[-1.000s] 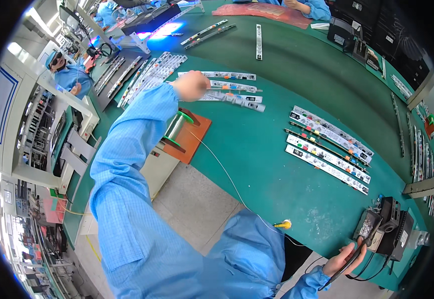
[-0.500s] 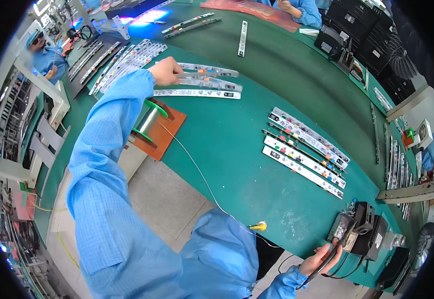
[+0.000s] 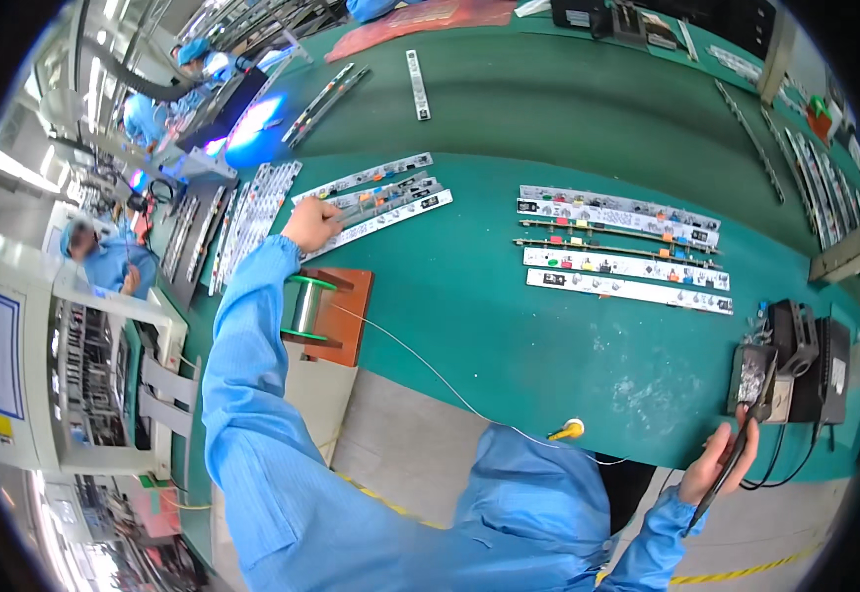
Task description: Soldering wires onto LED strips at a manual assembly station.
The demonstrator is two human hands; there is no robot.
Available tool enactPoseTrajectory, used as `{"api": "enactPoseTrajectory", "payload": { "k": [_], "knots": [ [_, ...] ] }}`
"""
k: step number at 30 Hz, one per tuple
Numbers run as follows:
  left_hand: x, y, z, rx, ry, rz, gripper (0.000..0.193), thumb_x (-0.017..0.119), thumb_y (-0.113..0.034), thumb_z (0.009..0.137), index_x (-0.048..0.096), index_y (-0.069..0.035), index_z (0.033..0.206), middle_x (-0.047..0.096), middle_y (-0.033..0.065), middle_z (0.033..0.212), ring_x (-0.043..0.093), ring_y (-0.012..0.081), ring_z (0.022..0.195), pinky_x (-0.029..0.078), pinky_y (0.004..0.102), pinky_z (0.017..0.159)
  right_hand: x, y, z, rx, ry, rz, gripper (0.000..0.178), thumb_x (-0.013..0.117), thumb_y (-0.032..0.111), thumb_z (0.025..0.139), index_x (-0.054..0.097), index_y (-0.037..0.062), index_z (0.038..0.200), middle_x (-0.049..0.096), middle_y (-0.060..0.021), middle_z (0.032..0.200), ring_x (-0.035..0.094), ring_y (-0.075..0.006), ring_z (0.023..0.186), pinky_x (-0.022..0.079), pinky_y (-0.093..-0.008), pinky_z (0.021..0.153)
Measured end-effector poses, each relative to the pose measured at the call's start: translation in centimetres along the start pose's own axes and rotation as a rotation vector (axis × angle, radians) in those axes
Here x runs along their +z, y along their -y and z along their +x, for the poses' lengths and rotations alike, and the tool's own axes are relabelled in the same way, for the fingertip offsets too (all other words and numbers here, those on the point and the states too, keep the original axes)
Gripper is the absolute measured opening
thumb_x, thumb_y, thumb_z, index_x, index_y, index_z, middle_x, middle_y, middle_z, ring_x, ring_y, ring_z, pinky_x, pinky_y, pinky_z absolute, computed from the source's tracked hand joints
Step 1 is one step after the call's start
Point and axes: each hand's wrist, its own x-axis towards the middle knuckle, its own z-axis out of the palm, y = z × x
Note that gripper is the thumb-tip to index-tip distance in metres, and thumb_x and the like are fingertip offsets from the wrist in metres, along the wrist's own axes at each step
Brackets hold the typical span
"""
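My left hand reaches to the far left, its fingers closed on the end of a circuit board strip. That strip lies slightly smeared between a white strip behind it and another in front. At the lower right, my right hand grips the dark handle of a soldering iron. The iron's front end is by the metal tray of its stand. A spool of solder wire with green rims sits on a brown holder below my left hand.
Several board strips lie in a group on the green mat at right. More strips stand packed at far left. Solder wire trails to a yellow plug-like piece at the near edge. A black soldering station stands at right.
The view has swung to the right. My left hand has brought the strip it holds down among the neighbouring strips, which now lie tilted. My right hand still grips the soldering iron by the stand.
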Motion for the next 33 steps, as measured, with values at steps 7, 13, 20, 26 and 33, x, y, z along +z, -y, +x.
{"api": "enactPoseTrajectory", "payload": {
  "k": [7,13,20,26,33],
  "knots": [
    [-1.0,-0.8,0.0,-0.059,0.146,-0.032,0.021,0.068,-0.011,0.070,0.071,-0.005,0.090,0.065,0.0124,0.070,0.061,0.0196,0.066,0.048,0.0330,0.064,-0.2,-0.2,-0.9,0.046,0.032,0.030,0.040,0.056,0.003,0.088,0.046,0.0009,0.127,0.060,-0.0106,0.118,0.050,-0.0075,0.069,0.041,-0.0202,0.059],
    [-1.1,-1.1,0.3,-0.058,0.081,-0.080,0.025,0.068,-0.011,0.071,0.070,-0.002,0.095,0.068,0.0108,0.079,0.061,0.0155,0.070,0.049,0.0290,0.066,-0.5,0.0,-0.6,0.055,0.054,0.037,0.038,0.053,0.001,0.090,0.045,-0.0003,0.127,0.058,-0.0127,0.121,0.054,-0.0084,0.078,0.042,-0.0199,0.063],
    [-1.4,-1.2,1.4,-0.119,0.008,-0.044,0.024,0.068,-0.013,0.075,0.070,-0.001,0.096,0.069,0.0136,0.081,0.064,0.0174,0.073,0.050,0.0309,0.069,-0.4,-0.3,-0.8,0.025,0.052,0.065,0.039,0.053,0.001,0.090,0.045,0.0002,0.128,0.058,-0.0130,0.120,0.052,-0.0078,0.075,0.042,-0.0199,0.062],
    [-1.3,-1.5,1.4,-0.143,-0.038,0.055,0.023,0.063,-0.011,0.076,0.071,-0.003,0.096,0.069,0.0153,0.091,0.068,0.0233,0.083,0.052,0.0306,0.079,0.0,0.0,-0.8,0.023,0.046,0.054,0.038,0.053,0.002,0.090,0.045,0.0005,0.127,0.059,-0.0131,0.119,0.051,-0.0076,0.072,0.041,-0.0197,0.060],
    [-2.9,-2.3,3.1,0.121,-0.277,0.196,0.021,0.057,-0.016,0.078,0.071,-0.004,0.087,0.068,0.0162,0.089,0.064,0.0329,0.085,0.050,0.0386,0.078,-0.7,0.2,-0.6,0.068,0.010,0.042,0.038,0.053,0.001,0.090,0.045,0.0003,0.127,0.059,-0.0150,0.120,0.054,-0.0104,0.082,0.044,-0.0219,0.071]
  ]
}}
